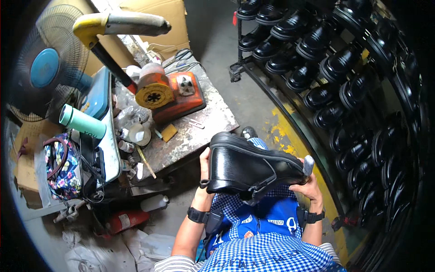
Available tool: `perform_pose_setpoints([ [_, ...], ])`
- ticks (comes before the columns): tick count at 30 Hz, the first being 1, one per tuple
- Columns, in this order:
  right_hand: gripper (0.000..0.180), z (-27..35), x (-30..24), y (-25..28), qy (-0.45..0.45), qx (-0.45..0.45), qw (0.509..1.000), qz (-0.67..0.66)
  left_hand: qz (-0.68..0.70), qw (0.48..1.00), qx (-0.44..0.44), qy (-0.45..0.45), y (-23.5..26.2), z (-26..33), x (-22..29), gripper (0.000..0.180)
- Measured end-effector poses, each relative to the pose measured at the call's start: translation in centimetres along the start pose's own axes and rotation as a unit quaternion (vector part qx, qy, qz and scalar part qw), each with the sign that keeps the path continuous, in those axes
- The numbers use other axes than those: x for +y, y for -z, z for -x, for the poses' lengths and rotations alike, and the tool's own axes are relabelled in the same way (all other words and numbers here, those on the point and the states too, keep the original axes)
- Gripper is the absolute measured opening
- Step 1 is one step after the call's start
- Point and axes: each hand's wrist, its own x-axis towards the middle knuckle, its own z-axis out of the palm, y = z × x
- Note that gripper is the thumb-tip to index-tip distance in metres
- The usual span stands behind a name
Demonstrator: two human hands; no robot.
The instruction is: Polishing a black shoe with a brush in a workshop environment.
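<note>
A shiny black leather boot (242,165) is held up in front of my apron, turned so its sole runs along the upper side and its opening faces down. My left hand (205,164) grips it at the heel end, fingers mostly hidden behind it. At the toe end my right hand (311,188) holds the boot, thumb on the near side. A small greyish-white piece (308,165) shows by the right fingertips; whether it is a cloth or a finger cover I cannot make out. Each wrist wears a black strap.
Left is a worn workbench (217,119) bearing an orange grinder-like machine (181,97), a yellow block (169,133), bottles and scissors (183,55). A fan (44,68), mint tumbler (81,121) and floral bag (63,170) stand farther left. A rack of black shoes (342,63) fills the right.
</note>
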Motion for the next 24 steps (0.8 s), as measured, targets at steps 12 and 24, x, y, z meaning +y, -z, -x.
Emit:
perform_pose_setpoints([
  [12,0.065,1.7,4.4,0.5,-0.029,0.185,0.944,-0.272,-0.066,0.995,-0.069,0.003,-2.7,0.7,-2.0,0.064],
  [24,0.036,2.9,-2.7,6.2,0.117,0.497,0.794,-0.331,-0.327,0.94,0.071,-0.063,6.3,-1.4,-7.9,0.04],
])
